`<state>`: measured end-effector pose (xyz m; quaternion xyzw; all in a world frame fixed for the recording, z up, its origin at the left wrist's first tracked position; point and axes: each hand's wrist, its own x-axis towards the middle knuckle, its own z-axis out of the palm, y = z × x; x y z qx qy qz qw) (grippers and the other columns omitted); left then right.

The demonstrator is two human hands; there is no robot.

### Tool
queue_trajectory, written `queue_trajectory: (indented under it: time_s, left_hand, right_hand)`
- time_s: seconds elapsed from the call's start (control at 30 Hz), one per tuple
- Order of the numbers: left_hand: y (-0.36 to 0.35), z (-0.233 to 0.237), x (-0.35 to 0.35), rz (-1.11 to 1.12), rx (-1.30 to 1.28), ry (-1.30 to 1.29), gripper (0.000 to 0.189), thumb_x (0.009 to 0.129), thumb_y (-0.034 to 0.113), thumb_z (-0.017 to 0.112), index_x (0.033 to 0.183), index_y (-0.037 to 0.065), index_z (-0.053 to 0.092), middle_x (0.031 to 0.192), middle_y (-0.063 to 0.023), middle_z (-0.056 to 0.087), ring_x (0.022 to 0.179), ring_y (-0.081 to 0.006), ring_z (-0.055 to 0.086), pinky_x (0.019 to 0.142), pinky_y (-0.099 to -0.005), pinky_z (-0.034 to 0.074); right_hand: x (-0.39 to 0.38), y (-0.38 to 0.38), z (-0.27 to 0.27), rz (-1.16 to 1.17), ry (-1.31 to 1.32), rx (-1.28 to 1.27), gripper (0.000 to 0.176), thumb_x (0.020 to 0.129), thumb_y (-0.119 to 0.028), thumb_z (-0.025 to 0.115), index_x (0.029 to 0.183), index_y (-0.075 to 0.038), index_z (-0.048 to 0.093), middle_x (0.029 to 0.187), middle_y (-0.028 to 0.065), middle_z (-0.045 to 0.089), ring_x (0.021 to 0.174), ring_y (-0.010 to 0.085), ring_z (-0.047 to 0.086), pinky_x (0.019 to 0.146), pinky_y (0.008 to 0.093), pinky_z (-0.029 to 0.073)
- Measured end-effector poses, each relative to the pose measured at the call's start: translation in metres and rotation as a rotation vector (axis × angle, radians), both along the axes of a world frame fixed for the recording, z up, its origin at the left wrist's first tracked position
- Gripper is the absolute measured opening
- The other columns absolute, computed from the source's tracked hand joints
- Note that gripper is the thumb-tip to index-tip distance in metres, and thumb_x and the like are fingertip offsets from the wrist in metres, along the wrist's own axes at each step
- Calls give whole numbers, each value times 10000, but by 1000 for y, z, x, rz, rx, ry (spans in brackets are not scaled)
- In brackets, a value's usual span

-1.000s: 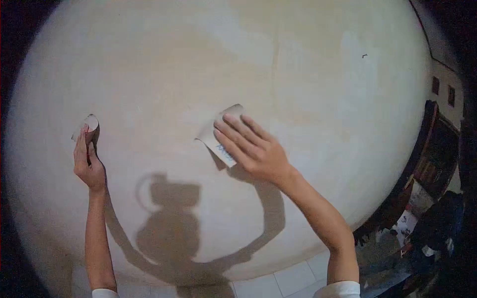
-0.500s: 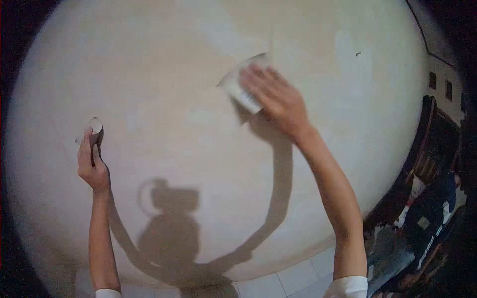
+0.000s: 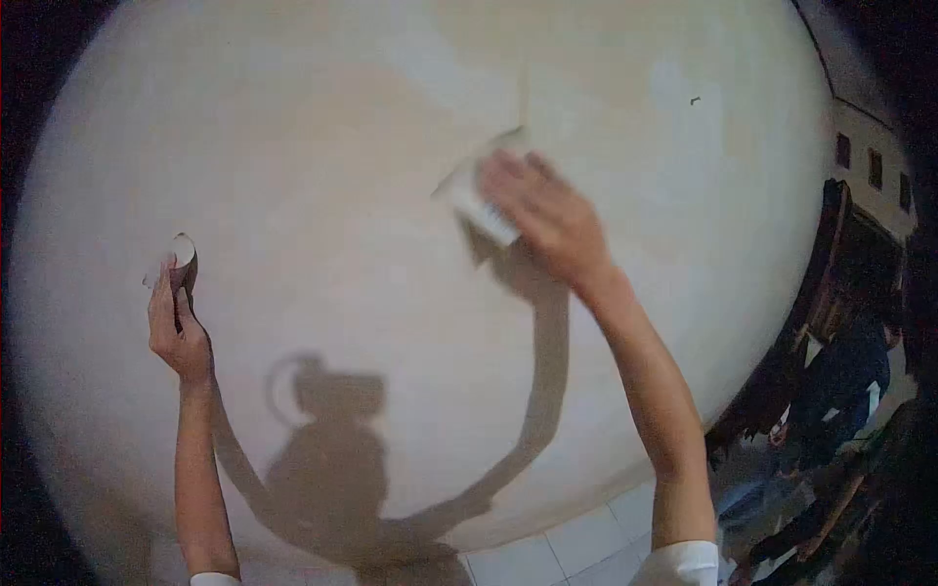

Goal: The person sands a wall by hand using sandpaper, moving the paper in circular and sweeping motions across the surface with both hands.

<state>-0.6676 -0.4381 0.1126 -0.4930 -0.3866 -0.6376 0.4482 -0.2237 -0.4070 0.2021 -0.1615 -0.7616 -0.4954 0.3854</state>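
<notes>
My right hand (image 3: 552,220) presses a sheet of sandpaper (image 3: 467,195) to the pale wall (image 3: 391,127), with its fingers laid together over the pale printed back. The sheet's lower corner curls away and shows a darker face. Slight motion blur softens these fingers. Lower on the left, my left hand (image 3: 181,337) holds a small curled piece of sandpaper (image 3: 186,256), white on one side and greyish brown on the other. The fingers of that hand are closed around it, close to the wall. Both arms are raised.
A shadow (image 3: 332,469) of my head and arms falls on the wall. A small dark hook or nail (image 3: 695,101) sticks out at upper right. White tiles (image 3: 518,562) run along the bottom. Dark clothing-like items (image 3: 840,391) crowd the right side.
My right hand has moved slightly down with the sandpaper sheet against the wall. My left hand keeps its hold and stays nearly still. The view has shifted a little.
</notes>
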Motion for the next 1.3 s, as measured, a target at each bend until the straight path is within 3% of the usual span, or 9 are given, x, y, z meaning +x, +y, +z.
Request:
queue_trajectory:
  time_s: [0.1,0.17,0.4,0.67,0.77,0.9,0.97,1.07,1.3]
  left_hand:
    - [4,-2,-4,15,14,14,324,908,-22,519,1226,8,577,1217,-91,625,1117,-250,594,962,-375,476]
    - [6,-5,-8,28,27,30,325,910,-17,519,1230,11,576,1216,-91,625,1114,-251,595,963,-374,477]
    - [11,-6,-12,38,51,26,338,902,-51,513,1230,4,574,1205,-105,630,1114,-253,596,935,-372,489]
    - [8,-4,-12,17,29,23,337,897,-67,505,1224,-19,570,1210,-108,628,1112,-252,597,940,-372,482]
    - [5,-4,-10,26,31,28,330,898,-63,505,1217,-16,575,1217,-107,625,1120,-257,594,950,-377,475]
    - [4,-3,-13,59,30,33,320,898,-61,501,1205,-16,582,1228,-103,619,1135,-260,587,966,-379,465]
    - [1,-6,-12,90,22,33,319,899,-60,500,1204,-14,583,1232,-104,616,1140,-260,584,972,-378,460]
    - [3,-6,-13,59,41,29,333,894,-57,516,1214,5,583,1232,-95,617,1143,-256,583,966,-373,468]
    - [4,-7,-13,0,39,-17,364,882,-55,543,1231,38,582,1218,-73,627,1133,-236,590,949,-361,483]
  right_hand:
    - [25,8,24,-130,455,123,544,737,-45,628,1272,-80,540,1326,120,534,1261,248,483,1071,438,370]
    - [21,11,16,-192,462,142,566,730,-33,626,1286,-84,530,1325,126,532,1254,274,486,1056,431,390]
    - [-31,-3,-27,-43,-21,36,422,795,-44,544,1213,-79,591,1292,90,568,1218,248,526,1040,401,422]
    - [-31,17,2,-30,623,7,585,699,-34,634,1273,-38,516,1313,152,535,1229,339,494,1039,451,404]
    - [-63,11,-18,51,108,59,549,696,75,567,1223,-78,581,1299,128,550,1231,312,500,1041,424,412]
    - [-46,10,6,27,76,76,534,707,40,588,1227,-78,578,1305,121,548,1226,320,503,1042,420,413]
    - [-36,7,27,-1,516,124,449,759,-77,585,1202,-13,555,1275,145,565,1222,322,505,1026,434,414]
    - [-48,9,34,-92,579,186,432,777,-77,548,1206,-29,554,1268,145,569,1214,311,514,1023,418,419]
    - [-77,17,39,26,127,228,528,733,-3,593,1249,-112,561,1300,83,560,1227,248,515,1033,386,423]
